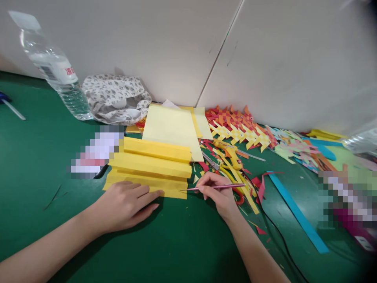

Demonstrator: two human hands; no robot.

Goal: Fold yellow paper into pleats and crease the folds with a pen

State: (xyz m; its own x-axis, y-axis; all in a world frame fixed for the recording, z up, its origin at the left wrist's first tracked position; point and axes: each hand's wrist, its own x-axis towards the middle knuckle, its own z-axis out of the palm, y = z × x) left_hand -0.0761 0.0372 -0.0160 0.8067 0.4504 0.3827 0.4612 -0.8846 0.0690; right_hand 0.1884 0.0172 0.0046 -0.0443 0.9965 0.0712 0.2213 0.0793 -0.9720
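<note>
A sheet of yellow paper (pixel 153 166), folded into pleats, lies on the green table. My left hand (pixel 126 204) rests flat on its near edge, fingers stretched out and the index fingertip pressing on the paper. Between the thumb and fingers of my right hand (pixel 216 192) is a slim pink pen-like tool (pixel 224 186), held nearly level. Its thin pointed tip reaches over the right end of the nearest pleat; whether it touches cannot be made out. Pale yellow sheets (pixel 169 124) lie just behind the pleated paper.
Scissors (pixel 212 161), a yellow glue gun (pixel 232 153) and paper scraps lie beyond my right hand. Woven paper fish shapes (pixel 229 122) lie by the wall. A black cable (pixel 277 230) and blue strip (pixel 297 212) lie right. A water bottle (pixel 59 70) and patterned cloth (pixel 118 96) stand left.
</note>
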